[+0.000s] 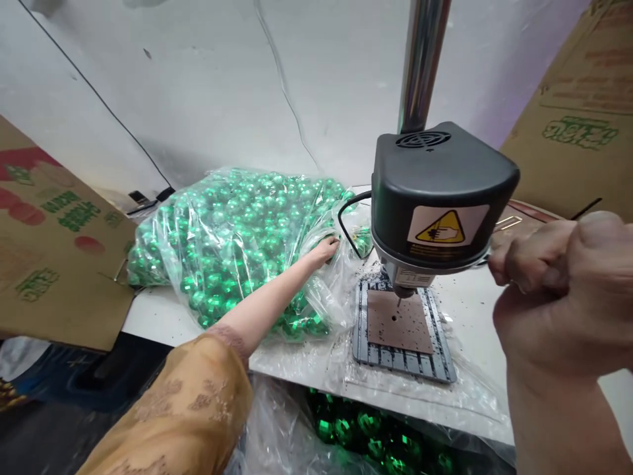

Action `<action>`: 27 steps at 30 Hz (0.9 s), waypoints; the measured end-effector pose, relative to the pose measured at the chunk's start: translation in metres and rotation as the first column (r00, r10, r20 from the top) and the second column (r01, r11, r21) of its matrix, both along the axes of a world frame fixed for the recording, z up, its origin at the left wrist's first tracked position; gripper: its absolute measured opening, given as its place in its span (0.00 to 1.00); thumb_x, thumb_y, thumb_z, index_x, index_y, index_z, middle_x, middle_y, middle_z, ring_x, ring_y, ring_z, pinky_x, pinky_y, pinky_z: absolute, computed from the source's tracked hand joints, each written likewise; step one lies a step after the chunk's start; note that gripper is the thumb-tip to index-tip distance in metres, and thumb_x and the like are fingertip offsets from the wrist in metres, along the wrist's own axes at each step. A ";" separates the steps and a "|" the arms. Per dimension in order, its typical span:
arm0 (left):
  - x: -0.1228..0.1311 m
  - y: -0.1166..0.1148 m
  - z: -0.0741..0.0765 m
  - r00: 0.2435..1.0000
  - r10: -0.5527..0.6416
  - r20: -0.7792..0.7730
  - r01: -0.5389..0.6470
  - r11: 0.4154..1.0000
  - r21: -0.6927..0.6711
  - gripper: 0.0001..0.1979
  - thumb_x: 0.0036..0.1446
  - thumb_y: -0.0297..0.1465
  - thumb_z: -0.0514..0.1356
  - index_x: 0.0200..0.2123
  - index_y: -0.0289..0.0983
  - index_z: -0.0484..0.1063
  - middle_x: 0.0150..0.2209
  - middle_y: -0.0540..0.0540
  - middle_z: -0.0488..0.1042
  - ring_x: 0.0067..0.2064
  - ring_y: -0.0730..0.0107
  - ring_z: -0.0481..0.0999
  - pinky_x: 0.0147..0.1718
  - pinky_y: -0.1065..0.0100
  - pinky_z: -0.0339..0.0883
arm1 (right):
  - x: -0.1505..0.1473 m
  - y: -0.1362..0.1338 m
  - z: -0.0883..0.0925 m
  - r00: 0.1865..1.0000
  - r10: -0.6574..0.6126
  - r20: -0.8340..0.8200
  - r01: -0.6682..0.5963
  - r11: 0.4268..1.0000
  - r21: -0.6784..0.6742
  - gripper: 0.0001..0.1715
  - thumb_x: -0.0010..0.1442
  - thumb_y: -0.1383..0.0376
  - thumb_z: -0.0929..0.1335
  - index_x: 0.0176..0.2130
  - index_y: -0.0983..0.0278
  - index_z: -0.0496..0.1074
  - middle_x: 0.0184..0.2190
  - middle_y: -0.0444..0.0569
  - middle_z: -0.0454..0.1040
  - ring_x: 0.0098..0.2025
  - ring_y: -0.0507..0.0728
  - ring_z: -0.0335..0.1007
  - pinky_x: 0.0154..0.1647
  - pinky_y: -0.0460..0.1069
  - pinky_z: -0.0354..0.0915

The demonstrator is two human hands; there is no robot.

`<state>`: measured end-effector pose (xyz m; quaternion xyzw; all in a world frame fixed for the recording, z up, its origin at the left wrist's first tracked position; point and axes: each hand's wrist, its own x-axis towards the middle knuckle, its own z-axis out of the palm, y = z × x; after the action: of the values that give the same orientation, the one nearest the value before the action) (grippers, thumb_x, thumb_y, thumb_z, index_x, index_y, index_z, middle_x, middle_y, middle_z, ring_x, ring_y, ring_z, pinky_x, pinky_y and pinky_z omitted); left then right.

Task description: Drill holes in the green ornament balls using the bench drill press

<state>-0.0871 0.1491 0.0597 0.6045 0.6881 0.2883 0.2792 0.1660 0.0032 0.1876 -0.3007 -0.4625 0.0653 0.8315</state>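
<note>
1. Head view: our left hand (324, 251) reaches across the counter (158, 316) into the mouth of the clear bag of shiny green beads (232, 244), which lies just left of the bench drill (440, 191). Its fingers curl down among the beads behind the plastic, so we cannot tell whether they pinch one.
2. Our right hand (558, 290) is closed in a fist around the feed lever (588, 208), whose black tip shows above the knuckles, to the right of the drill.
3. The drill bit (398, 300) hangs just above the brown pad (399, 322) on the grey ribbed base (395, 359). Nothing lies under it, and dark chips are scattered about.
4. In our judgement, the lever is best held up while the left hand is in the bag. We should take a single bead at the fingertips and mind the loose plastic near the bit.
</note>
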 end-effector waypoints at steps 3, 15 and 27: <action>-0.004 -0.038 0.008 0.997 -0.004 0.079 0.003 1.000 0.012 0.14 0.65 0.33 0.54 0.47 0.36 0.76 0.34 0.45 0.76 0.31 0.71 0.74 0.28 0.71 0.72 | -0.001 -0.003 0.001 0.997 0.080 -0.020 -0.078 0.993 0.094 0.23 0.57 0.69 0.67 0.17 0.62 0.54 0.13 0.37 0.53 0.17 0.46 0.52 0.21 0.52 0.55; 0.037 -0.165 0.027 0.336 0.038 0.941 0.059 0.996 -0.061 0.21 0.63 0.39 0.62 0.56 0.38 0.71 0.42 0.42 0.77 0.40 0.64 0.80 0.39 0.62 0.78 | -0.004 -0.005 0.004 0.998 0.065 -0.023 -0.062 0.993 0.098 0.24 0.59 0.68 0.66 0.18 0.62 0.52 0.12 0.35 0.51 0.15 0.44 0.51 0.20 0.49 0.57; 0.070 -0.181 0.009 0.254 0.075 0.964 0.073 0.993 -0.096 0.19 0.59 0.37 0.68 0.52 0.38 0.75 0.45 0.44 0.78 0.43 0.67 0.79 0.47 0.63 0.75 | -0.005 -0.005 0.003 0.995 0.093 -0.032 -0.090 0.993 0.082 0.24 0.61 0.68 0.66 0.19 0.62 0.52 0.13 0.35 0.51 0.15 0.44 0.50 0.20 0.46 0.54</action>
<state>-0.0170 -0.0321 0.0686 0.2840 0.3906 0.5555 0.6769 0.1613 -0.0018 0.1902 -0.2442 -0.4629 0.0900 0.8473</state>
